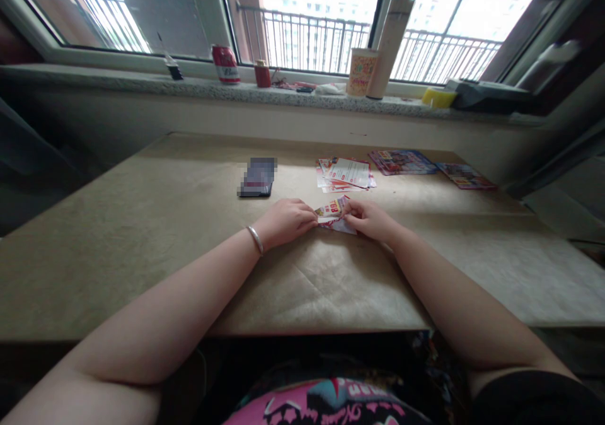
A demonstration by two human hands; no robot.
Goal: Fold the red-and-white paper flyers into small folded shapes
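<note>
Pink-printed shirt (326,406); beyond, folded leaflet (331,209), red-figured, white-edged.

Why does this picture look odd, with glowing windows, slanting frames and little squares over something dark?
Head view: the window glares, washed out by daylight; head view: its outer frames slant outward, probably wide-lens distortion; head view: coarse pixel blocks hide part of the dark flat object; head view: fine print on the held paper is too small to read.

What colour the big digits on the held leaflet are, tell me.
The digits on the leaflet are red, best seen in the head view.
</note>
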